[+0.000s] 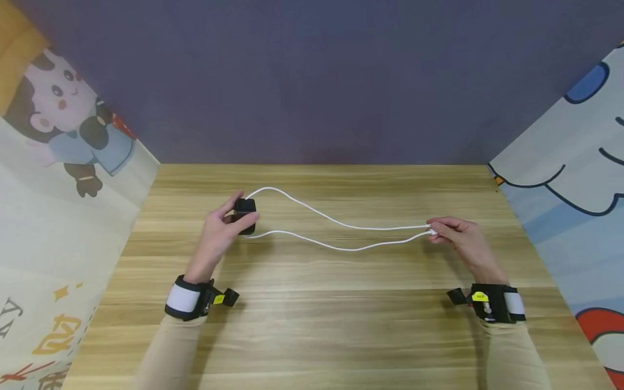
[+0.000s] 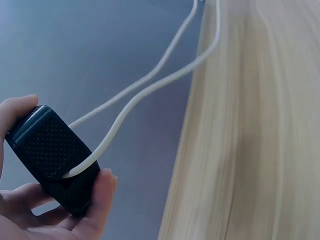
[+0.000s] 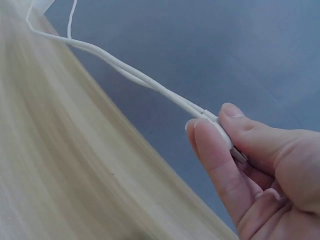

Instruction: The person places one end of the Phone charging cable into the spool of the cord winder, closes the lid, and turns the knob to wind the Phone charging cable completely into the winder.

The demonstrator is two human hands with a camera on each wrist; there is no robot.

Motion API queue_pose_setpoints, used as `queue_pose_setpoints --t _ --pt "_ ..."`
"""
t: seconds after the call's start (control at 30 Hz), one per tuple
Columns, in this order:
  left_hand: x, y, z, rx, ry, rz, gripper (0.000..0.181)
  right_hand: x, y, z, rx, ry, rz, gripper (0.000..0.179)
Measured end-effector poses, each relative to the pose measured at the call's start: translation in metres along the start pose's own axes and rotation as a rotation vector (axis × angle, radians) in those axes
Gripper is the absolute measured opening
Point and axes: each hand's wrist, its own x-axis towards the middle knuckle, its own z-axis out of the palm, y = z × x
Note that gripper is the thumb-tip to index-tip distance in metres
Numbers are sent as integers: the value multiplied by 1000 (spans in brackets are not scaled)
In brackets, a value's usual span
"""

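Observation:
My left hand grips a small black box-shaped case between thumb and fingers. In the left wrist view the case shows a dotted texture on one face, and a white cable comes out at its two sides. Both strands of the cable stretch across to my right hand, sagging slightly in the middle. There the thumb and fingers pinch the white cable ends together. The right wrist view shows the white plugs, with a metal tip poking out below the fingers.
A wooden tabletop lies under both hands. Behind it rises a dark blue-grey panel. Panels with cartoon prints stand on the left and right. Each wrist wears a strap with a small camera.

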Motion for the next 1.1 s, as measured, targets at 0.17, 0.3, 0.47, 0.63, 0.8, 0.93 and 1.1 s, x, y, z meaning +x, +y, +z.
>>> queue_pose_setpoints --t 0.17,0.3,0.47,0.63,0.8,0.93,1.1 --pt "4 -1 17 57 11 83 82 5 9 6 -88 -12 40 15" --pt "6 0 33 160 38 199 80 9 14 13 -144 -26 53 14" --pt "6 0 51 250 57 313 83 14 19 22 -225 -31 89 14" --pt "4 -2 66 332 70 399 85 18 23 29 -256 -44 108 25" --pt "1 -6 80 430 62 490 88 22 27 33 -274 -38 107 41" --pt "-3 -8 89 500 37 583 89 27 31 35 -287 -27 103 45" --pt "-7 -12 99 582 1 677 88 35 35 38 -343 -2 101 47"
